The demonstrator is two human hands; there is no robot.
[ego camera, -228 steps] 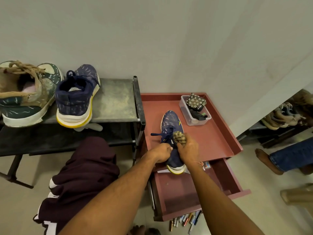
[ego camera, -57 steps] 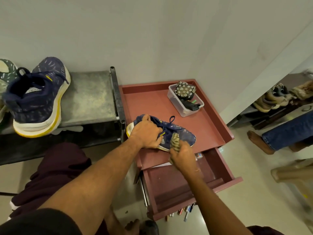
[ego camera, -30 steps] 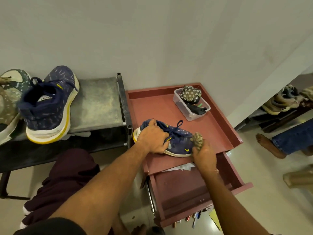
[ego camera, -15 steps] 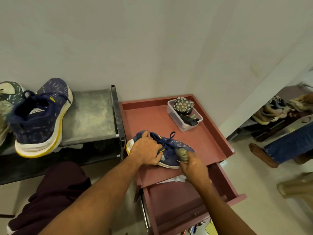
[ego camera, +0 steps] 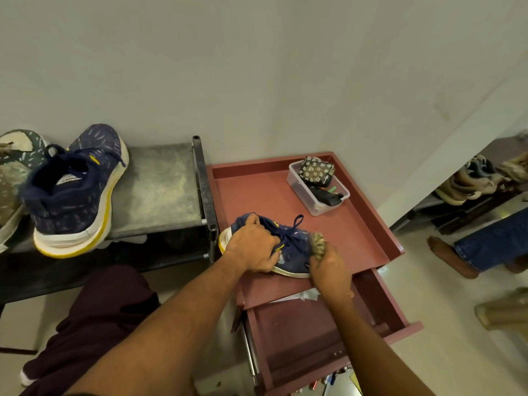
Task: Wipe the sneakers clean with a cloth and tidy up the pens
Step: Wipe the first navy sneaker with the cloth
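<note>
- My left hand [ego camera: 251, 247] sits at the end of an outstretched arm, fingers curled over the sneaker [ego camera: 295, 248].
- My right hand [ego camera: 330, 271], just beside it, grips the cloth [ego camera: 316, 242].

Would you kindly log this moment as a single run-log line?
step: sneaker wipe | left hand: grips navy sneaker on red cabinet top | right hand: holds cloth against toe | drawer: open

The left hand [ego camera: 251, 247] and right hand [ego camera: 328, 270] are bare, forearms [ego camera: 171, 324] too. Dark maroon legwear [ego camera: 97, 318] shows at lower left, a white band [ego camera: 27, 378] at its hem.
</note>
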